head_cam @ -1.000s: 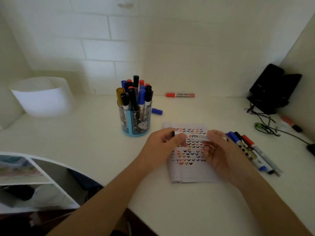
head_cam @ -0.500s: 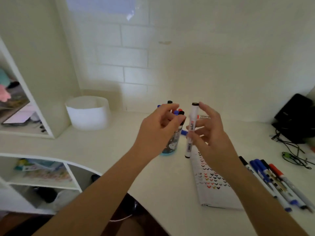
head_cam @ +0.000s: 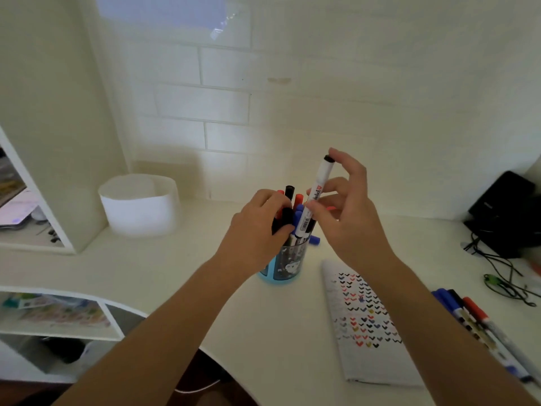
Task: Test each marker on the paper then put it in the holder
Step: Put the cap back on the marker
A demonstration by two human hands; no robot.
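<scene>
Marker [head_cam: 314, 197] going home: my right hand [head_cam: 348, 218] pinches the white barrel between thumb and fingers, forefinger at its black top end, steering its lower end into the holder [head_cam: 285, 265]. My left hand [head_cam: 257, 227] curls round the stored markers [head_cam: 288, 200] standing in the holder, apparently bunching them aside to open a gap. Half a second back that hand hung open before the holder and the marker stood clear of it. Right of the holder lies the paper [head_cam: 366, 323], with loose markers [head_cam: 480, 326] beyond.
</scene>
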